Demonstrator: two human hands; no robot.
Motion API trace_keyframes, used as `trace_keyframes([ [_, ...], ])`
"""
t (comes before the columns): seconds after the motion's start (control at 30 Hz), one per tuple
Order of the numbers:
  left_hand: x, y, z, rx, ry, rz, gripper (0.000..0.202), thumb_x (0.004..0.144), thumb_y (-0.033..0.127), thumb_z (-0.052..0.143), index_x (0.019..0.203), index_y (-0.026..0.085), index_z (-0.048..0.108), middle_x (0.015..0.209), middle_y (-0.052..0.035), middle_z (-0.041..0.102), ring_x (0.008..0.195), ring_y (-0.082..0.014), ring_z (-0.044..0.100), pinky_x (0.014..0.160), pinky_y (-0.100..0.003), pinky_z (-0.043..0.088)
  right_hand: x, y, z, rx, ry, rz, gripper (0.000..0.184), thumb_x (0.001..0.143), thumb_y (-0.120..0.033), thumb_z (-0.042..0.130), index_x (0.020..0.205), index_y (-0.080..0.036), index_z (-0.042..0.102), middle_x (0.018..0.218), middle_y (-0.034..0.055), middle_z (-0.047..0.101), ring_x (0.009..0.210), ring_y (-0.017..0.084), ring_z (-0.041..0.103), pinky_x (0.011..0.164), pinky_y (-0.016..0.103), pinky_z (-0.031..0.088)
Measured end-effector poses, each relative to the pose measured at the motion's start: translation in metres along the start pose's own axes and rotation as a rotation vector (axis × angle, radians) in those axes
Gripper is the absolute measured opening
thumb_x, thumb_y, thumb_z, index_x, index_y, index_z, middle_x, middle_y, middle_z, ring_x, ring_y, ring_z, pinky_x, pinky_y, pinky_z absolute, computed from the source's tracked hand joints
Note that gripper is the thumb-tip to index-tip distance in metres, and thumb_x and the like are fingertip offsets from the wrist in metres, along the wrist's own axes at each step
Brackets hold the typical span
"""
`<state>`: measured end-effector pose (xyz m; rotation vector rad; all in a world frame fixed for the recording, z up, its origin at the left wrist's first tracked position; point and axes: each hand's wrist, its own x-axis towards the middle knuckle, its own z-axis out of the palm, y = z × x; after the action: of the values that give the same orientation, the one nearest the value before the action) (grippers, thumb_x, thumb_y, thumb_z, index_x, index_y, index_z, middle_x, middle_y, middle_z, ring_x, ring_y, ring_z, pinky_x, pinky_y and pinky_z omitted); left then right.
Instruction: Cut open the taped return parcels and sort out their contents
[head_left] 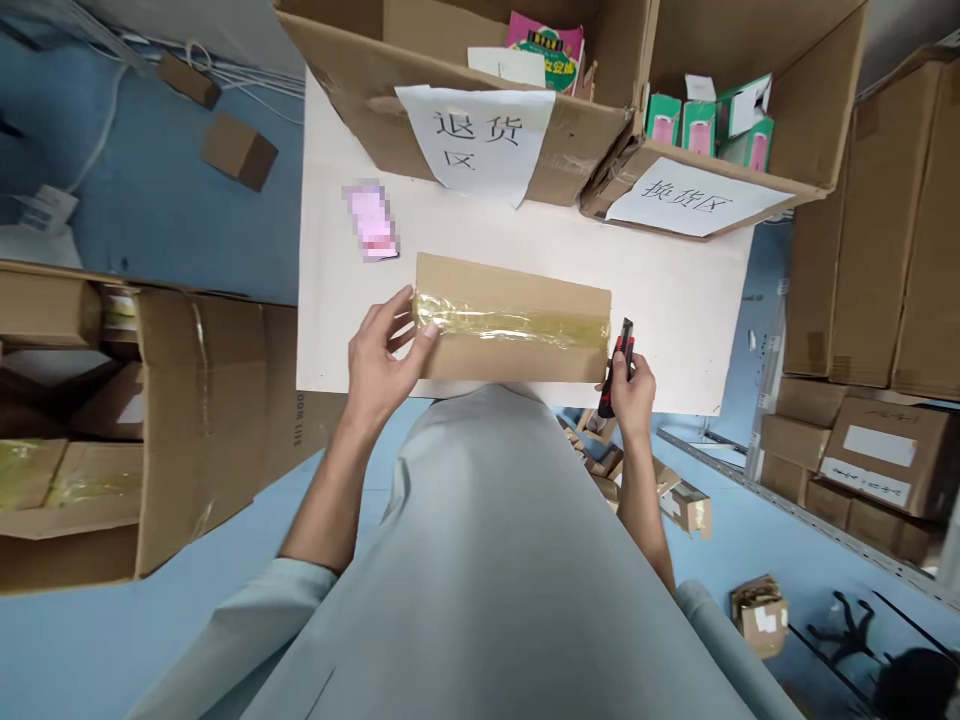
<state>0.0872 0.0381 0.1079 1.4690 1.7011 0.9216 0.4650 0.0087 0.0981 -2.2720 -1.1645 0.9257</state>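
A long cardboard box [517,358] lies on the white table, close to its front edge. Shiny yellowish tape [510,325] runs along the box's top. My left hand [386,350] grips the left end of the box, its thumb over the top edge and its fingers against the side. In my right hand [634,390] is a black and red utility knife [619,365], pointing away from me beside the box's right end. Whether its blade is out I cannot tell.
On the white table [675,290], two open cartons stand at the back: one [337,95] holding a pink and green package [551,50], the other [810,110] several green boxes [699,128]. A blurred pink item [373,220] lies left. A large open carton [202,400] stands at left, stacked cartons [870,230] at right.
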Motion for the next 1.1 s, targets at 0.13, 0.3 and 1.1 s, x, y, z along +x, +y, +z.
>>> trace_keyframes([
  [0.13,-0.001,-0.031,0.031,-0.125,-0.1,-0.058,0.068,0.107,0.071,0.068,0.158,0.025,0.067,0.153,-0.0184,0.069,0.133,-0.0312,0.078,0.104,-0.044,0.072,-0.005,-0.005,-0.021,-0.193,0.072,-0.015,0.052,0.114,-0.061,0.043,0.123,-0.018,0.07,0.077,0.0062,0.077,0.07,0.025,0.077,0.069,0.032,0.055],
  [0.3,0.001,-0.043,0.041,-0.246,-0.169,-0.081,0.053,0.107,0.061,0.073,0.148,0.027,0.075,0.142,-0.0127,0.069,0.134,-0.0294,0.076,0.105,-0.044,0.072,-0.015,-0.034,-0.031,-0.557,0.147,-0.167,0.05,0.117,-0.048,0.041,0.142,-0.018,0.072,0.113,0.0188,0.085,0.098,0.036,0.08,0.085,0.04,0.056],
  [1.1,-0.013,-0.052,0.049,-0.439,-0.201,-0.15,0.049,0.103,0.05,0.077,0.148,0.03,0.075,0.147,-0.0094,0.062,0.14,-0.0291,0.07,0.116,-0.047,0.068,-0.042,-0.217,0.062,-1.386,-0.682,-0.824,0.046,0.122,-0.019,0.034,0.162,-0.02,0.057,0.135,0.0191,0.077,0.109,0.03,0.077,0.076,0.036,0.046],
])
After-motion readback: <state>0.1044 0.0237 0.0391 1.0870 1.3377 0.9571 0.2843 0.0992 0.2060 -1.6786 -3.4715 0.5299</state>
